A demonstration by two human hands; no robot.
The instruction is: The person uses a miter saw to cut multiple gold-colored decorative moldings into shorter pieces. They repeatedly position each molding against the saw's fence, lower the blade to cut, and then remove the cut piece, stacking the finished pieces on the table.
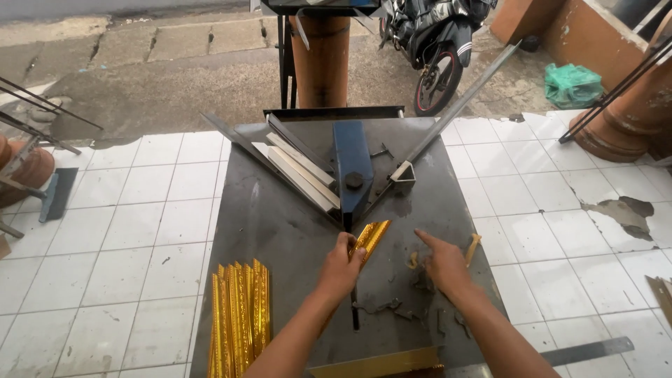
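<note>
A crumpled green plastic bag [572, 85] lies on the bare ground at upper right, near the brown clay pots; there are no labels, signs or screens in view

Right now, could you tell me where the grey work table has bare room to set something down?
The grey work table is bare between the white strips and the stack of gold strips. It is crowded around the right hand, among scraps, and at the blue cutter, where the left hand holds a gold strip.
</note>
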